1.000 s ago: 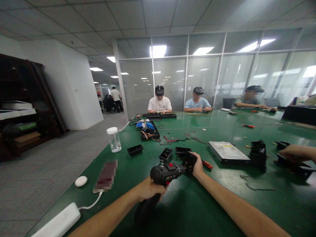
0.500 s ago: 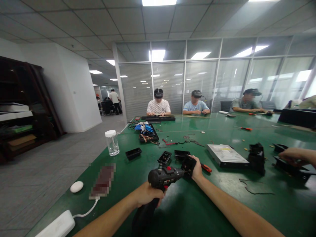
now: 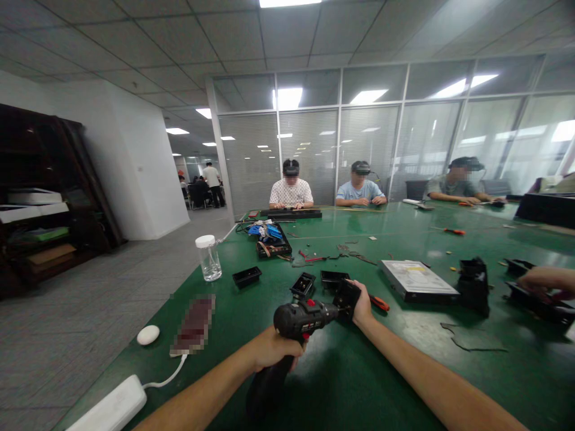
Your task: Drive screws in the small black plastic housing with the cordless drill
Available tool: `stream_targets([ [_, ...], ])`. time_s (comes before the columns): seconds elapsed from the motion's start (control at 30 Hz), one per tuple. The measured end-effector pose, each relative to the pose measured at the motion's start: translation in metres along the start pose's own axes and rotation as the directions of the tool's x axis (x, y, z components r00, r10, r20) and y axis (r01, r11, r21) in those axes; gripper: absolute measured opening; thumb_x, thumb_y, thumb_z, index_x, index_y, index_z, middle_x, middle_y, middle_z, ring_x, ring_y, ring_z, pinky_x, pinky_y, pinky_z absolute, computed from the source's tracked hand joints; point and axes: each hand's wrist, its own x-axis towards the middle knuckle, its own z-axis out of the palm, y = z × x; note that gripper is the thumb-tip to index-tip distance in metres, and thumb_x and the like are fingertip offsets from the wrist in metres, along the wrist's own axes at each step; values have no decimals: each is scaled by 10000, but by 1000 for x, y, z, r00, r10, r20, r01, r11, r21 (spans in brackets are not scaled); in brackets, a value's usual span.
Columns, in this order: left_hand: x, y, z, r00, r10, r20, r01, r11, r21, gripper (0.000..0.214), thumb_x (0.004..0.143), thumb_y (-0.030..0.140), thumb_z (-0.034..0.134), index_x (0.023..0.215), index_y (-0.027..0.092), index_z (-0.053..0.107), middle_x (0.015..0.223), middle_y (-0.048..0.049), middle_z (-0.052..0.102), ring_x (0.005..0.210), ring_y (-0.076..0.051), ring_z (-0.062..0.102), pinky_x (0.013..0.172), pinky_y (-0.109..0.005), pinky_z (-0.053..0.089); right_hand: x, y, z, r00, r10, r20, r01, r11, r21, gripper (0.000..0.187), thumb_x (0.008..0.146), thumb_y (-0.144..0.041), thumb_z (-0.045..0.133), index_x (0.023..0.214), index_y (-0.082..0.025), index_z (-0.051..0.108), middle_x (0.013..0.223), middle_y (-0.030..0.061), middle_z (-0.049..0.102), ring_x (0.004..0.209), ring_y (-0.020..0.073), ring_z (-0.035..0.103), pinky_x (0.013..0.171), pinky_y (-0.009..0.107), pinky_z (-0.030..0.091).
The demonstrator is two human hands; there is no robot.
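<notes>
My left hand [image 3: 272, 350] is closed round the handle of a black cordless drill [image 3: 300, 320]. The drill's nose points away from me at a small black plastic part [image 3: 345, 295]. My right hand [image 3: 362, 304] grips that part and holds it on the green table [image 3: 341, 383]. An orange-handled tool [image 3: 380, 303] lies just right of my right hand. Two more black plastic parts, one [image 3: 302, 284] and another [image 3: 333, 278], sit just beyond the drill.
A flat silver drive unit [image 3: 417, 279], a black bracket [image 3: 474, 285] and another person's hand [image 3: 539, 279] are to the right. A clear jar [image 3: 209, 257], a white mouse [image 3: 148, 334], a phone [image 3: 194, 324] and a white power strip [image 3: 110, 409] lie left. Three people sit at the far side.
Only the view has shifted slightly. Both hands keep the same hold on the drill and the black part.
</notes>
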Motion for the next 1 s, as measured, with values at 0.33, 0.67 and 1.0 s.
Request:
stream_targets([
  [0.33,-1,1,1,1000,2,-12,-2,1000,-15,134,563,125,472,665,123,558,492,36,471,440,-86,437,462,-220,348,-10,-6,9,999,-29,-14,28,998,-50,213,636,-404,516,677,-220,616,592,-26,618,559,175,571,531,297,431],
  [0.67,1,-1,-1,1000,18,7,-18,1000,-9,158,557,108,472,689,127,558,508,34,478,446,-96,451,460,-228,355,-5,-2,4,1000,-12,-11,12,1000,-8,210,631,-380,527,703,-209,624,609,-37,622,552,152,564,526,276,431],
  [1.0,0,-1,-1,1000,10,-5,-10,1000,-13,130,560,127,478,663,123,557,494,27,483,442,-98,441,453,-228,348,-8,-4,6,1000,-5,-15,5,1000,-30,231,640,-399,515,713,-209,624,588,-27,616,537,167,562,504,289,426],
])
